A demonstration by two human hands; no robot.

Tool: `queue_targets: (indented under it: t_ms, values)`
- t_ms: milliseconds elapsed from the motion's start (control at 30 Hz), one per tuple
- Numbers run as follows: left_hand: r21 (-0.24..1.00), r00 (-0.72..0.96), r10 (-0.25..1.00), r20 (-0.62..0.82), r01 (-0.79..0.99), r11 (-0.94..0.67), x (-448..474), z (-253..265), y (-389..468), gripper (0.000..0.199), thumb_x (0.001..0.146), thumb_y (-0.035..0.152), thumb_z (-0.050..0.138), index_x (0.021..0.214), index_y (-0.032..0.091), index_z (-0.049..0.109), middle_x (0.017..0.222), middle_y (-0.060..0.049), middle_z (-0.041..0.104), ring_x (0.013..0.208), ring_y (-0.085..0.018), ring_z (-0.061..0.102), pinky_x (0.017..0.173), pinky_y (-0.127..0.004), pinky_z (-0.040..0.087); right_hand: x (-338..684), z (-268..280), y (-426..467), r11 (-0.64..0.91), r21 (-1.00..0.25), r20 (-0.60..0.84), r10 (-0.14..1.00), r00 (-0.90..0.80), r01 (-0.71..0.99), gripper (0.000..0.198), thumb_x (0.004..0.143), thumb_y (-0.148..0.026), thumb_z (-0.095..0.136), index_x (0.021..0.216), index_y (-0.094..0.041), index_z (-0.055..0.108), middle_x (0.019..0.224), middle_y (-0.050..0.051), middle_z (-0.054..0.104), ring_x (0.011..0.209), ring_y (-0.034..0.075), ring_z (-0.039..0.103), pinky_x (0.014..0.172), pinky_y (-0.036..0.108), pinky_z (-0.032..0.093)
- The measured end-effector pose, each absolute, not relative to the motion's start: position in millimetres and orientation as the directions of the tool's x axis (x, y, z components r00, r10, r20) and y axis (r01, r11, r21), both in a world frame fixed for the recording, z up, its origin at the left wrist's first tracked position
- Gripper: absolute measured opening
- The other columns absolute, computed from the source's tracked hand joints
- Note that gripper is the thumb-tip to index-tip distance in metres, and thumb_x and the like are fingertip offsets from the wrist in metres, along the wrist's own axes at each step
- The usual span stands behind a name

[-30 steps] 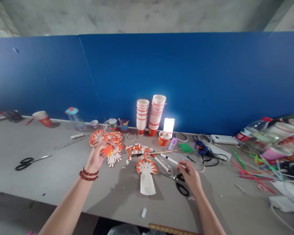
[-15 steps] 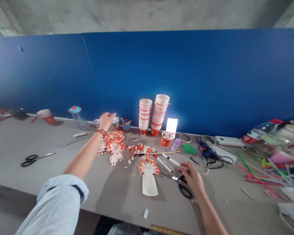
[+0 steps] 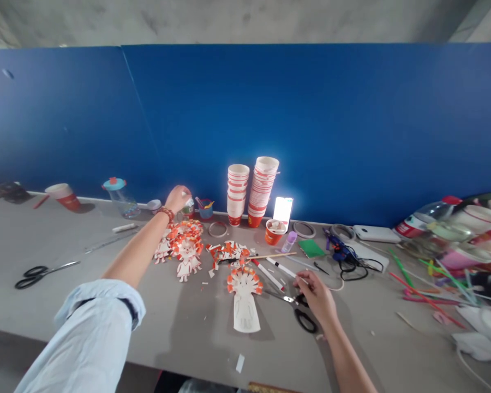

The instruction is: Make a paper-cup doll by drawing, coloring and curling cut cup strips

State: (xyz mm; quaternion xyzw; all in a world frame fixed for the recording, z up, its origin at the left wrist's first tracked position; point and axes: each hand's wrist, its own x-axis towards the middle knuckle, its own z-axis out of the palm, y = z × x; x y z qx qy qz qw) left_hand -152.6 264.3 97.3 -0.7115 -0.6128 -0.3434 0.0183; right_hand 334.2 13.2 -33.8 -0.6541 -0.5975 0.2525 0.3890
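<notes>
At the back of the table, my left hand (image 3: 178, 198) has its fingers curled over the top of a small jar (image 3: 189, 209), hiding most of its lid. My right hand (image 3: 318, 296) pinches the near end of a white marker (image 3: 281, 266) lying on the table. Black-handled scissors (image 3: 305, 321) lie under and beside that hand. Between my hands rests a paper-cup cutout (image 3: 246, 311) with a fringed orange-and-white top and faint drawn lines. Left of it is a pile of finished-looking cut-out paper figures (image 3: 188, 250) with orange fringes.
Two stacks of paper cups (image 3: 237, 196) stand by the blue partition (image 3: 311, 125), near a lit phone (image 3: 283, 210). Orange scraps (image 3: 231, 254), a red marker (image 3: 269, 274) and a glue stick (image 3: 289, 242) lie mid-table. Other scissors (image 3: 45, 273) are at left; clutter (image 3: 454, 273) crowds the right.
My left hand has come down from above the small jar onto its top. My right hand stays at the marker's end. The view has turned slightly right.
</notes>
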Motion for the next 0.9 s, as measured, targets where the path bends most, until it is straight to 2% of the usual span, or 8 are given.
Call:
queue_targets:
  t_ms: [400, 633, 900]
  values:
    - [0.176, 0.292, 0.880, 0.374, 0.910, -0.377, -120.4, 84.7, 274.6, 0.020, 0.086, 0.020, 0.048, 0.095, 0.019, 0.066, 0.104, -0.009, 0.065, 0.098, -0.024, 0.061, 0.089, -0.032, 0.047, 330.3, -30.7, 10.8, -0.002, -0.803, 0.132, 0.975, 0.180, 0.596, 0.031, 0.086, -0.052, 0.049, 0.095, -0.024, 0.058, 0.076, 0.002, 0.071, 0.061, 0.018, 0.064, 0.055, 0.025, 0.045]
    - [0.101, 0.364, 0.871, 0.329, 0.904, -0.416, -120.3, 91.8, 274.0, 0.031, 0.085, 0.021, 0.050, 0.112, 0.020, 0.064, 0.111, -0.009, 0.067, 0.100, -0.025, 0.063, 0.087, -0.031, 0.048, 332.0, -34.0, 11.4, 0.007, -0.809, 0.133, 0.976, 0.172, 0.587, 0.029, 0.087, -0.050, 0.049, 0.096, -0.024, 0.057, 0.078, 0.001, 0.071, 0.061, 0.018, 0.063, 0.056, 0.025, 0.045]
    - [0.118, 0.314, 0.861, 0.401, 0.914, -0.388, -113.7, 99.1, 276.1, 0.031, 0.086, 0.022, 0.046, 0.110, 0.019, 0.064, 0.115, -0.008, 0.066, 0.107, -0.024, 0.061, 0.094, -0.031, 0.046, 331.8, -33.6, 12.3, 0.005, -0.822, 0.127, 0.977, 0.174, 0.570, 0.029, 0.086, -0.051, 0.049, 0.095, -0.024, 0.056, 0.077, 0.001, 0.071, 0.063, 0.019, 0.064, 0.058, 0.026, 0.046]
